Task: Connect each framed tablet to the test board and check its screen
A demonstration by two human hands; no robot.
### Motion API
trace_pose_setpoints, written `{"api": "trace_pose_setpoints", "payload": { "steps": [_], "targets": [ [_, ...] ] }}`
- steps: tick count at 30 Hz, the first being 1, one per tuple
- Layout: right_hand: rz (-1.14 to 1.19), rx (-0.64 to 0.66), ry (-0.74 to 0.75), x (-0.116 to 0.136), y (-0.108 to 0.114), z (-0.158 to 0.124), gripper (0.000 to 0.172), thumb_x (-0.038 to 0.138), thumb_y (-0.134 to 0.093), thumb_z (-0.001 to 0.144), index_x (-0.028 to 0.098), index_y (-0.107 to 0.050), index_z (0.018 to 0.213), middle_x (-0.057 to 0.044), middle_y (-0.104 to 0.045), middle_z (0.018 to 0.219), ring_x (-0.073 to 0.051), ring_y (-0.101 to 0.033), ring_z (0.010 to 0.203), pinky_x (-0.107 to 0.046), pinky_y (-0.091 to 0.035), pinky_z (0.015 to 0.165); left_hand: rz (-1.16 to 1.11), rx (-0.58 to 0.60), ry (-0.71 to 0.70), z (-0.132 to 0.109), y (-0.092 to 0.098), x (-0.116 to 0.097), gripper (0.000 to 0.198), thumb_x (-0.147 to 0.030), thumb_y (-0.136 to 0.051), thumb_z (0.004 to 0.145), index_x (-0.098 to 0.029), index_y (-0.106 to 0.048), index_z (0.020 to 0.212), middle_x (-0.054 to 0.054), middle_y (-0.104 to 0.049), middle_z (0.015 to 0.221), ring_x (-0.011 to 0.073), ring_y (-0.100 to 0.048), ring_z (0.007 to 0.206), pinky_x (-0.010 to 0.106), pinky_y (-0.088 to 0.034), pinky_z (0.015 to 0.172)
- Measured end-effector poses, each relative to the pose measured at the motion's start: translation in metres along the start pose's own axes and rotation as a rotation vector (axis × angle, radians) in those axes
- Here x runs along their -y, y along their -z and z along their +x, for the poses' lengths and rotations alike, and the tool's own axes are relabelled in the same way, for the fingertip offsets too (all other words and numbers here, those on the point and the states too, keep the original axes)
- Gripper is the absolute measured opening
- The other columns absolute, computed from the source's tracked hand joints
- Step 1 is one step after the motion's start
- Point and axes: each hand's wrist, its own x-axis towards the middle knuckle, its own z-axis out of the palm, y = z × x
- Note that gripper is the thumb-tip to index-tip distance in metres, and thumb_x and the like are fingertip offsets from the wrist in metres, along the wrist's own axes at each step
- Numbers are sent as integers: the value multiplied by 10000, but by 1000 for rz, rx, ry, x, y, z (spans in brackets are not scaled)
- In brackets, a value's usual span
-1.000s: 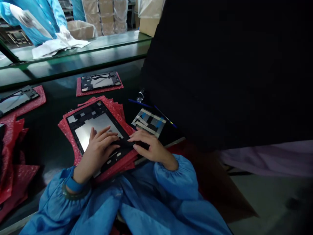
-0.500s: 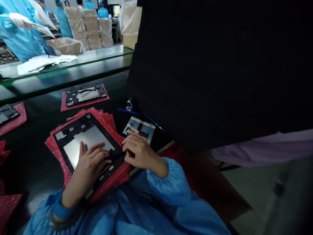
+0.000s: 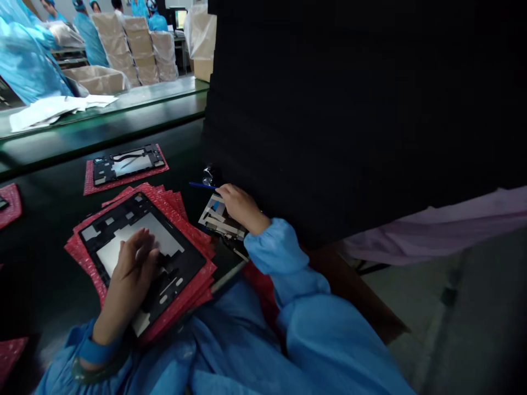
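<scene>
We recorded a tall black stack (image 3: 349, 109) filling the right of the view, at the right edge of the dark tabletop (image 3: 45, 230). On the tabletop, directly in front of us, lay a pile of red cushioning sheets (image 3: 187, 277). On top of the pile lay a black tablet frame (image 3: 181, 263) with a silver plate in its middle. A second frame (image 3: 125, 163) lay on a single red sheet farther back, well apart. Just right of the pile, close against the black stack, lay a card of tape strips (image 3: 214, 218). Our left hand (image 3: 129, 271) lay flat on the silver plate, its grip released and the fingers loose. Our right hand (image 3: 241, 207) rested on the far end of the card, fingertips just beside a thin blue tool (image 3: 201, 185); we could not tell whether its grip held anything.
</scene>
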Motion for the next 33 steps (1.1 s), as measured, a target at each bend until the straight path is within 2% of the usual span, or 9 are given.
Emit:
{"api": "trace_pose_setpoints", "payload": {
  "steps": [3,6,11,13,15,17,20,27,33],
  "targets": [
    [-60,32,-79,-2,-13,27,342,0,-376,917,101,-699,967,-210,-686,1026,-268,-657,1006,-399,-543,876,0,-67,110,3,0,-4,421,-446,-550,912,-191,-532,1246,142,-682,1209,263,-685,1093,412,-560,892],
    [-83,47,-110,2,-18,40,336,-15,-369,898,97,-685,880,-225,-675,996,-269,-659,936,-375,-543,787,138,-144,186,3,4,-8,305,-507,-580,841,-210,-626,897,89,-715,897,265,-697,836,384,-546,722],
    [-39,-29,-78,10,2,22,242,37,-440,869,142,-629,979,-168,-634,1088,-242,-647,923,-358,-537,779,34,-66,337,-6,9,-21,329,-545,-614,812,-242,-626,685,-16,-624,538,188,-617,517,295,-448,491],
    [129,-193,-51,20,13,2,145,99,-505,851,185,-582,939,-111,-625,1035,-223,-638,910,-364,-545,805,-16,-85,346,-9,9,-24,318,-527,-601,852,-237,-664,737,-14,-682,596,180,-658,559,279,-489,524],
    [456,-326,-20,37,19,-24,79,173,-561,847,226,-510,815,-42,-608,881,-180,-628,817,-332,-556,767,-15,-88,256,-10,7,-23,296,-484,-588,897,-227,-714,973,18,-773,846,192,-726,749,288,-558,669],
    [858,-248,4,60,19,-49,166,279,-609,869,235,-474,785,-2,-601,830,-126,-615,664,-274,-543,619,56,-36,77,-8,4,-17,403,-436,-584,924,-210,-641,1252,73,-746,1160,232,-704,1055,353,-557,904],
    [1210,-93,-31,93,11,-73,264,413,-592,931,226,-488,775,30,-595,735,-99,-610,558,-248,-527,548,253,73,-139,-5,-1,-8,416,-399,-538,964,-161,-621,1296,149,-640,1358,321,-529,1340,517,-403,1128],
    [819,-227,100,115,-5,-69,380,328,-534,972,219,-460,616,27,-532,584,-99,-540,577,-247,-488,631,394,129,-210,-5,-3,-10,366,-349,-490,996,-130,-661,1234,183,-620,1362,360,-509,1347,582,-373,1136],
    [807,-199,68,117,-6,-70,365,293,-514,970,227,-430,621,44,-499,529,-103,-516,538,-257,-451,594,384,117,-234,-5,-4,-11,371,-334,-498,994,-94,-666,1222,205,-624,1347,376,-518,1334,589,-386,1126]
  ]
}}
